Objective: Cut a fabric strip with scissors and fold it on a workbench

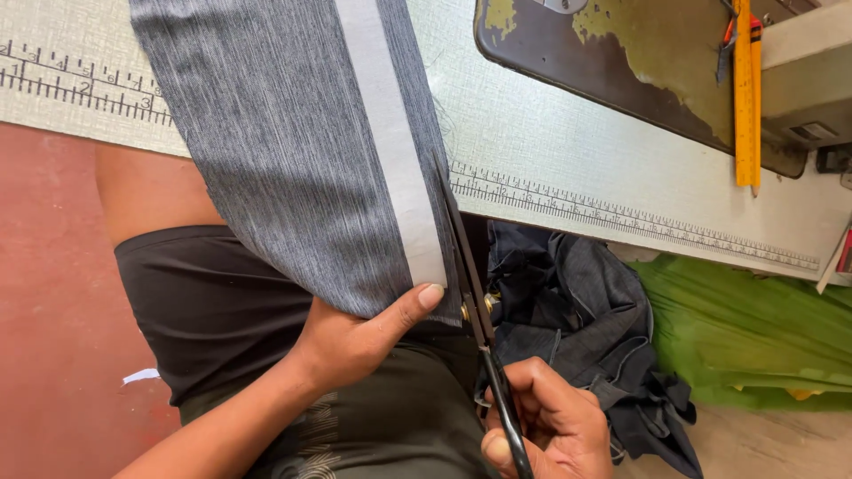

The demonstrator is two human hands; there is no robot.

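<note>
grey fabric [293, 151] with a pale strip [390, 142] along it hangs off the near edge of the table [568, 142], probably so its lower end is free for the black scissors [479, 328]. left hand [355, 341] pinches the bottom corner, thumb on top and pressed to the pale strip, fingers closed beneath the cloth, seemingly to keep it taut. right hand [550, 426] is wrapped shut on the scissor handles, blades running up the cloth's right edge just beside the thumb. dark cloth [577, 328] and green cloth [754, 337] lie below; a yellow ruler [744, 89] rests on the table.
</note>
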